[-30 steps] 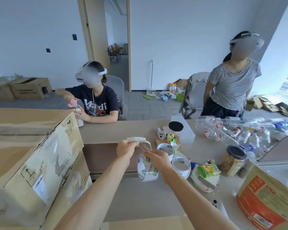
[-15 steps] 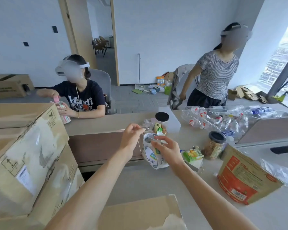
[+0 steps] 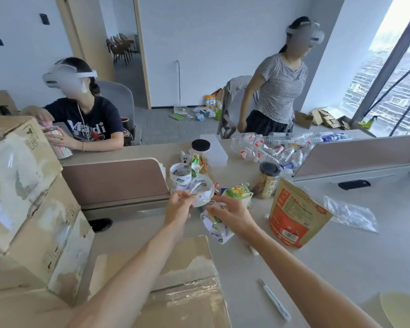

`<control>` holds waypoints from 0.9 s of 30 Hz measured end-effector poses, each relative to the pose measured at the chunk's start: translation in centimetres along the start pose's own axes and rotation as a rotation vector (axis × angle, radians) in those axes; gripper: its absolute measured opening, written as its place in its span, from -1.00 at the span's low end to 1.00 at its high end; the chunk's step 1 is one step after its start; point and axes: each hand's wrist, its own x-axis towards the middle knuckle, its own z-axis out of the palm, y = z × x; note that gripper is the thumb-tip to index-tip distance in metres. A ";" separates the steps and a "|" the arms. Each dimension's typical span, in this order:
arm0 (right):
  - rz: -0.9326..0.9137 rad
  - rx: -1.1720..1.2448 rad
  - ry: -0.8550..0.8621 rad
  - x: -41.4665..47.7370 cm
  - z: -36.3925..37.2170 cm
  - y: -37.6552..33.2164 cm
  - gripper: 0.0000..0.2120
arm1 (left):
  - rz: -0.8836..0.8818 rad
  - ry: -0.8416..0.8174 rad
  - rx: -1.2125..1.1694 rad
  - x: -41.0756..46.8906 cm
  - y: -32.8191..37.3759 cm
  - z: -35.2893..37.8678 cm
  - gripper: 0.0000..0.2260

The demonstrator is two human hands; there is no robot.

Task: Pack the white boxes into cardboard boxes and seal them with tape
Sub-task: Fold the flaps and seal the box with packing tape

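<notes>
My right hand [image 3: 232, 213] grips a roll of clear packing tape [image 3: 217, 229] with a white printed core, held above the desk. My left hand [image 3: 179, 205] pinches the loose end of the tape just left of the roll, a short clear strip stretched between the two hands. Below my arms lies a closed cardboard box [image 3: 182, 294] with its flaps shut and old clear tape on the top. Two more tape rolls [image 3: 180, 176] stand on the desk behind my hands. No white box shows clearly.
Stacked cardboard boxes [image 3: 21, 192] fill the left. An orange pouch [image 3: 294, 216], a snack jar [image 3: 268, 179], a juice carton [image 3: 238, 191] and several plastic bottles [image 3: 270, 147] crowd the desk. A pen [image 3: 273, 300] lies near the front. One person sits opposite, another stands behind.
My view has dropped, bringing the closed cardboard box into sight. Both hands have come lower and nearer with the tape roll, the left still pinching the tape end.
</notes>
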 end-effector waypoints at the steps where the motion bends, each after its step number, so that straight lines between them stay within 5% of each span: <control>1: -0.003 -0.023 -0.018 -0.3 0.0 0.1 -0.55 | -0.007 0.016 -0.032 -0.6 -0.3 -0.1 -0.75; 4: -0.055 -0.096 -0.089 -1.3 0.3 -0.1 -0.61 | -0.034 0.039 -0.066 -2.6 -0.7 -1.8 -0.64; 8: -0.134 -0.086 -0.232 -2.3 3.3 -0.6 -0.56 | -0.002 0.137 0.046 -6.6 -1.3 -6.9 -0.95; 15: -0.231 -0.188 -0.475 -5.6 12.1 -1.6 -0.59 | 0.014 0.415 0.075 -13.9 -2.8 -17.8 -0.93; 27: -0.239 -0.274 -0.358 -6.2 19.1 -2.1 -0.80 | -0.152 0.307 0.056 -14.3 -7.7 -27.7 -0.83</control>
